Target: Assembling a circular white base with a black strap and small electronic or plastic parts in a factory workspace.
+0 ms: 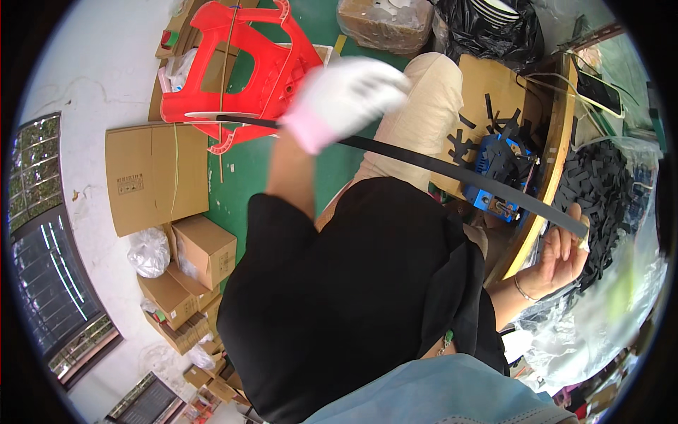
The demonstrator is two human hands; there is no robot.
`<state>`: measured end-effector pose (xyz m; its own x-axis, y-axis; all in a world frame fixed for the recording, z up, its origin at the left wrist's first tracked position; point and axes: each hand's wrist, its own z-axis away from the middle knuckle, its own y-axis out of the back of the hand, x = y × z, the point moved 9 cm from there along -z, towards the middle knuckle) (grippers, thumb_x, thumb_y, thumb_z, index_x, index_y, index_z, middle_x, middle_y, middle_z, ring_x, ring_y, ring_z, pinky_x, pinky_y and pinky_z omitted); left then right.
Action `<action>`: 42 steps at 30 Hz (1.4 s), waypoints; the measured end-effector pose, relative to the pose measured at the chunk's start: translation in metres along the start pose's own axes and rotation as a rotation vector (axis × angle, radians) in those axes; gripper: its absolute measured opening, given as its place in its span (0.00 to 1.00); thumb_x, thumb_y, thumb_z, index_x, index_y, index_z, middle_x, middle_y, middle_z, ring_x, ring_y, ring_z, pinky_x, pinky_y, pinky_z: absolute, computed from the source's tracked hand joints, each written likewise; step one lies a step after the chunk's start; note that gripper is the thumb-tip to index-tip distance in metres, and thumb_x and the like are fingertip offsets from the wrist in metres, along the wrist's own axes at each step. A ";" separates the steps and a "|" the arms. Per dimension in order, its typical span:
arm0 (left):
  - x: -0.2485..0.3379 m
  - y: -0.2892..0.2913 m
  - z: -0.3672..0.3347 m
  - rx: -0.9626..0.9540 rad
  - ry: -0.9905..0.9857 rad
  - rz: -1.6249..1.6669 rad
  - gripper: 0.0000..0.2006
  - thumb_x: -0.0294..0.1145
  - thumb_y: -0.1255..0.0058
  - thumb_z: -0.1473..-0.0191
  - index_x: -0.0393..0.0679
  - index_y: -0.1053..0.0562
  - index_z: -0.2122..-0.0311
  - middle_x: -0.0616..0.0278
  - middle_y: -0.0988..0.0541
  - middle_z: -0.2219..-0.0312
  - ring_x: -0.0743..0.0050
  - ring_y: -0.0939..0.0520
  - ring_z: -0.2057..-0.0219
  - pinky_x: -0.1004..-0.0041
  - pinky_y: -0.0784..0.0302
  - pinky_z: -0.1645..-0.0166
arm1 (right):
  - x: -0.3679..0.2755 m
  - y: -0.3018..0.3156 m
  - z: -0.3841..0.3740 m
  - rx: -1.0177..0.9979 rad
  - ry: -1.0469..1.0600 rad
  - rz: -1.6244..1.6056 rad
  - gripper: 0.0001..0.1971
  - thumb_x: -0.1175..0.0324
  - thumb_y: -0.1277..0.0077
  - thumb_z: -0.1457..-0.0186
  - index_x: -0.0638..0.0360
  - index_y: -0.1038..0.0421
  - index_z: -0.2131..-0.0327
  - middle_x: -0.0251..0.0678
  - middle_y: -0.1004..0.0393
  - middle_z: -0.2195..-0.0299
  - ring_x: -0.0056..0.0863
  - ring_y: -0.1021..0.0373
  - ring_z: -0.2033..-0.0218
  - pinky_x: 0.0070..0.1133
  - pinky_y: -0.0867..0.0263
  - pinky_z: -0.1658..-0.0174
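In the head view, a long black strip (438, 166) is stretched across the picture from a white disc (201, 115) at a red plastic stool (183, 106) to the right side. Its free end is pinched between the fingers of the right hand (561, 251). The white-gloved left hand (346, 99) is blurred by motion above the strip, and whether it is closed on anything cannot be told. Beside the right knee, a wooden surface (474, 74) is occupied by a blue device (487, 173), over and around which short black pieces (505, 155) are scattered. Beyond the surface's raised edge, a heap of similar pieces (597, 191) is held in clear plastic (614, 283), near a phone (599, 93). The floor (244, 152) is painted green. Cardboard boxes (205, 247) are stacked along a white wall (99, 92), in which a barred window (49, 268) is set; at the top, a black bag (519, 42) is placed beside a wrapped carton (388, 32).
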<state>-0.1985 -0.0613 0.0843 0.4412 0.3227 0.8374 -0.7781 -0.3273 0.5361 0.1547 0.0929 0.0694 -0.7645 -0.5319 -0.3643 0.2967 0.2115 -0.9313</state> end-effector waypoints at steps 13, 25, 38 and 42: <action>-0.273 0.252 0.211 1.127 0.614 0.040 0.39 0.48 0.49 0.50 0.38 0.49 0.39 0.49 0.36 0.46 0.57 0.34 0.45 0.63 0.44 0.40 | 0.012 -0.040 -0.028 -0.107 -0.022 0.049 0.11 0.80 0.50 0.54 0.64 0.43 0.70 0.33 0.47 0.71 0.12 0.49 0.84 0.12 0.52 0.82; -0.305 0.238 0.232 1.000 0.741 0.315 0.29 0.47 0.54 0.48 0.47 0.45 0.44 0.57 0.25 0.60 0.68 0.21 0.70 0.71 0.29 0.72 | 0.026 -0.033 -0.038 0.021 0.018 0.205 0.17 0.75 0.44 0.59 0.66 0.40 0.65 0.33 0.44 0.70 0.15 0.48 0.82 0.14 0.50 0.77; -0.347 0.157 0.297 0.591 0.854 0.634 0.18 0.45 0.59 0.41 0.44 0.31 0.53 0.73 0.30 0.78 0.85 0.31 0.79 0.83 0.35 0.74 | 0.084 -0.094 0.000 -0.346 0.008 0.588 0.14 0.64 0.47 0.52 0.58 0.43 0.75 0.33 0.46 0.74 0.16 0.46 0.81 0.12 0.48 0.79; -0.326 0.168 0.289 0.557 0.700 0.560 0.17 0.43 0.59 0.41 0.40 0.28 0.57 0.73 0.34 0.82 0.86 0.36 0.82 0.81 0.36 0.76 | 0.151 -0.144 0.028 -0.580 0.031 0.757 0.27 0.44 0.60 0.44 0.54 0.48 0.86 0.34 0.43 0.81 0.20 0.47 0.85 0.16 0.52 0.81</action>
<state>-0.3439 -0.4785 -0.0677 -0.4125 0.3816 0.8272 -0.3974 -0.8924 0.2136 0.0128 -0.0408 0.1482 -0.5033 -0.0663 -0.8616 0.3956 0.8687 -0.2979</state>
